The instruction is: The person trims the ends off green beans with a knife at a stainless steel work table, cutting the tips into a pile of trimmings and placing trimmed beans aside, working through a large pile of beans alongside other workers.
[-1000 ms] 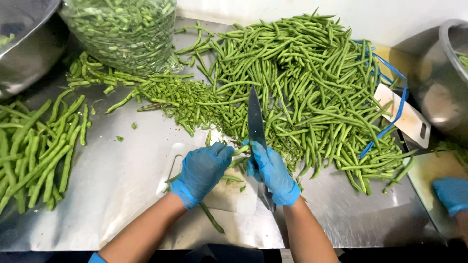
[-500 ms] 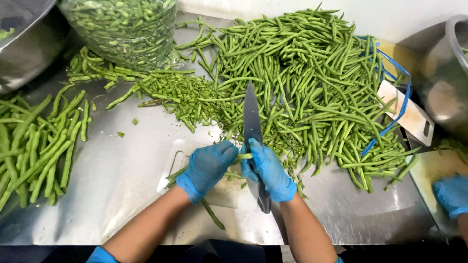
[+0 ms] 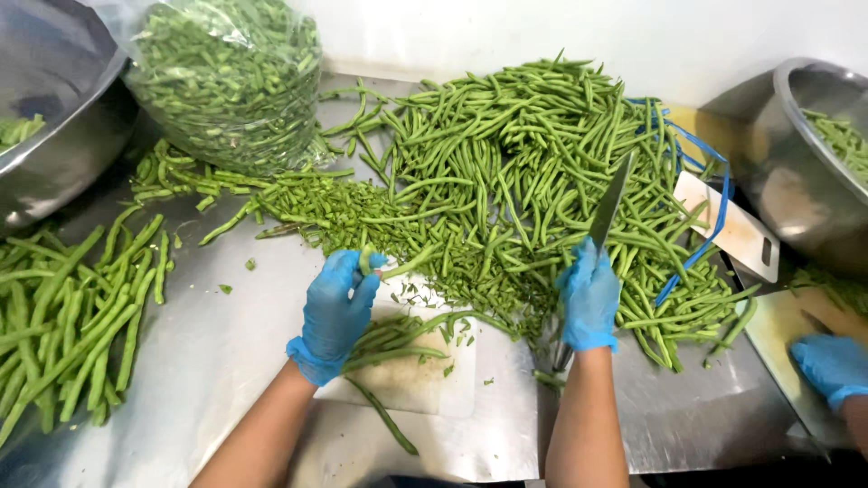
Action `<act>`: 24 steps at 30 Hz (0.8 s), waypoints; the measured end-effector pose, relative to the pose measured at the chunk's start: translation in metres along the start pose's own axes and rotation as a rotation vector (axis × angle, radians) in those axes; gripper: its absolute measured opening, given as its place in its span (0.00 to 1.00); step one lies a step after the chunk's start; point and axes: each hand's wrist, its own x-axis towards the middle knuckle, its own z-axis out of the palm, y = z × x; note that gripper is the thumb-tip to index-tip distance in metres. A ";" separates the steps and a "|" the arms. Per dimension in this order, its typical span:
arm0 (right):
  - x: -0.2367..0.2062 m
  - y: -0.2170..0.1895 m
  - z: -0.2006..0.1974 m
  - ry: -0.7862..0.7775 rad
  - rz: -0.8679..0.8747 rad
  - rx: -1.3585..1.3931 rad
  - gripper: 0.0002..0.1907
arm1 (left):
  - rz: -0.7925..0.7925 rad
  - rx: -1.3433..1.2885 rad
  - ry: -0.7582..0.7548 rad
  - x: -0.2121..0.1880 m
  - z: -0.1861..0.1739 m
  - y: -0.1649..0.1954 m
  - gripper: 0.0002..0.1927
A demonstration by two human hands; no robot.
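My left hand (image 3: 336, 312), in a blue glove, pinches a green bean (image 3: 398, 266) at its end above a small white cutting board (image 3: 418, 378). More beans lie across that board under the hand. My right hand (image 3: 589, 298), also gloved, grips a kitchen knife (image 3: 608, 203) whose blade points up and away over the big heap of whole green beans (image 3: 524, 154). The two hands are well apart. A strip of short cut bean pieces (image 3: 316, 201) lies just beyond the left hand.
A clear bag of cut beans (image 3: 226, 81) stands at the back left beside a steel bowl (image 3: 54, 136). Whole beans (image 3: 63, 307) lie at the left. Another steel bowl (image 3: 814, 163) sits at the right, where another person's gloved hand (image 3: 832, 366) rests on a board.
My right hand with the knife has swung away to the right, off the cutting board. My left hand has lifted a bean by its end and shifted slightly left.
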 end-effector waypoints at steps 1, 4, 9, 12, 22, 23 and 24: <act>-0.002 -0.004 0.003 -0.030 -0.034 -0.092 0.23 | -0.011 -0.027 -0.001 0.001 0.000 -0.002 0.08; -0.028 -0.012 0.023 -0.176 -0.082 -0.285 0.26 | -0.052 -0.095 -0.032 -0.005 0.003 -0.003 0.06; -0.067 -0.025 0.056 -0.540 -0.173 -0.324 0.26 | -0.129 -0.181 -0.134 -0.011 0.006 0.006 0.05; -0.073 -0.029 0.061 -0.630 -0.210 -0.392 0.24 | -0.193 -0.326 -0.175 -0.016 0.006 0.013 0.05; -0.079 -0.026 0.062 -0.691 -0.168 -0.253 0.21 | -0.214 -0.395 -0.217 -0.011 0.008 0.002 0.15; -0.081 -0.026 0.062 -0.692 -0.162 -0.253 0.21 | -0.237 -0.416 -0.215 -0.012 0.008 0.002 0.14; -0.082 -0.026 0.062 -0.685 -0.168 -0.250 0.21 | -0.237 -0.461 -0.205 -0.012 0.009 0.002 0.13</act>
